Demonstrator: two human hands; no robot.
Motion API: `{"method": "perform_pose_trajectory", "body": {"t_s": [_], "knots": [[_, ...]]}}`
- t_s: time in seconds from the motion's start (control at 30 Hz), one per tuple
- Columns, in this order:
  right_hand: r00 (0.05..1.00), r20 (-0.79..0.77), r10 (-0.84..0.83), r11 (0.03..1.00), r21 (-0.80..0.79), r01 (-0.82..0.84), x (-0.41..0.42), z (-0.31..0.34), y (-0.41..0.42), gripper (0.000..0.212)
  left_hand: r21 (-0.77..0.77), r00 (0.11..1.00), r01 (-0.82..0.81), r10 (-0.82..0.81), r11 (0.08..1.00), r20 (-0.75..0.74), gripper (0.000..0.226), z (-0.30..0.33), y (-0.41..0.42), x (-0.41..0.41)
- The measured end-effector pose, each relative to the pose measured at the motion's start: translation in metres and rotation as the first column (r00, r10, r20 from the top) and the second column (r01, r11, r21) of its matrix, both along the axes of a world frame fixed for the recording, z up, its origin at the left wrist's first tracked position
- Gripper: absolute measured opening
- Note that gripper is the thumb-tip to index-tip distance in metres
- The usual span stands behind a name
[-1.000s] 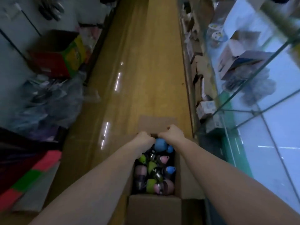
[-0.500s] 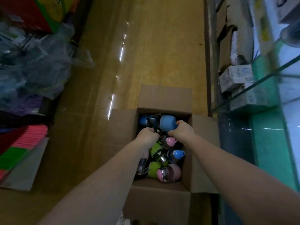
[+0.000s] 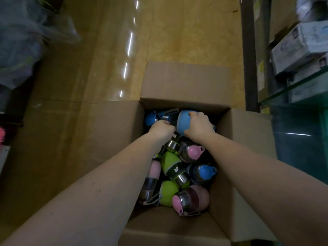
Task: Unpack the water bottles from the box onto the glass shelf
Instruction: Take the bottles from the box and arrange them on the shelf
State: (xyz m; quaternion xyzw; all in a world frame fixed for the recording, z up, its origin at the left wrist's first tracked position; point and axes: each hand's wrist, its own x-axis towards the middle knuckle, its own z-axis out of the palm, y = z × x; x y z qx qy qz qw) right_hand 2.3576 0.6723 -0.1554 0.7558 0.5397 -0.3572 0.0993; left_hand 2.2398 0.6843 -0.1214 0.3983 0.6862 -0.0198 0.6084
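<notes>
Both hands, left hand point(image 3: 162, 129) and right hand point(image 3: 198, 126), have been lowered into the box point(image 3: 184, 80) and are now closed on the blue bottle point(image 3: 182, 121), so a lift is judged imminent.

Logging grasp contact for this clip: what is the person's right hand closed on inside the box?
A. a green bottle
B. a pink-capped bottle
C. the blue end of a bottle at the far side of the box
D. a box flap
C: the right hand wraps over the rounded blue bottle lying at the far end of the cardboard box, while the green bottle and pink-capped bottle lie untouched nearer the camera.
</notes>
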Motion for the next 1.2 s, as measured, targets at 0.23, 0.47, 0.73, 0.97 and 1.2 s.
{"method": "perform_pose_trajectory", "body": {"t_s": [0.23, 0.47, 0.73, 0.97, 1.2], "knots": [[0.96, 0.163, 0.227, 0.969, 0.059, -0.239, 0.001, -0.039, 0.008, 0.075, -0.01, 0.996, -0.047, 0.046, 0.999, -0.082, 0.033, -0.041, 0.01, -0.002], [0.903, 0.321, 0.287, 0.954, -0.01, -0.3, -0.015, -0.057, 0.003, 0.087, -0.055, 0.996, -0.083, 0.082, 0.995, -0.017, 0.049, -0.061, 0.008, -0.007], [0.985, 0.169, 0.029, 1.0, -0.014, -0.027, -0.02, -0.076, 0.004, 0.1, -0.073, 0.993, -0.106, 0.108, 0.992, 0.037, 0.047, -0.083, 0.0, -0.016], [0.997, -0.053, -0.058, 0.991, 0.115, 0.064, -0.013, -0.059, -0.023, 0.101, -0.068, 0.984, -0.177, 0.178, 0.982, 0.013, 0.017, -0.074, -0.006, -0.017], [0.928, -0.354, -0.114, 0.962, 0.193, 0.192, -0.022, -0.009, -0.038, 0.09, -0.018, 0.954, -0.287, 0.287, 0.958, 0.09, 0.058, -0.023, -0.01, -0.021]]}}
